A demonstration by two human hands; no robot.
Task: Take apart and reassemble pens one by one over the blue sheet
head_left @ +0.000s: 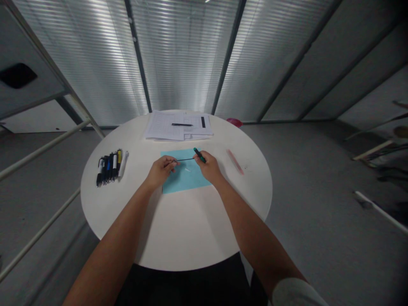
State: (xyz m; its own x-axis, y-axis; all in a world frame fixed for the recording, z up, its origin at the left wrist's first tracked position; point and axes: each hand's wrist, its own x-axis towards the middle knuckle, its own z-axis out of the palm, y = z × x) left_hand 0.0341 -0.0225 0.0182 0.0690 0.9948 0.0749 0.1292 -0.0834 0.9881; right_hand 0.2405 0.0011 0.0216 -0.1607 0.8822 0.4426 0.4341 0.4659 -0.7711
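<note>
Over a light-blue sheet (178, 184) on a round white table, my left hand (161, 171) is closed, pinching one end of a thin dark pen refill (185, 159). The refill stretches across toward the fingertips of my right hand (209, 165); whether they touch its far end is hard to tell. In my right hand a green and black pen (199, 154) is gripped at a slant, its upper end sticking out past the fingers. A small pale clear piece (188, 170) lies on the blue sheet between the hands.
A row of several pens (109, 167) lies at the left of the white table (185, 233). Printed papers (165, 126) with a black pen (182, 124) on top are at the back. A pinkish stick (235, 162) rests to the right.
</note>
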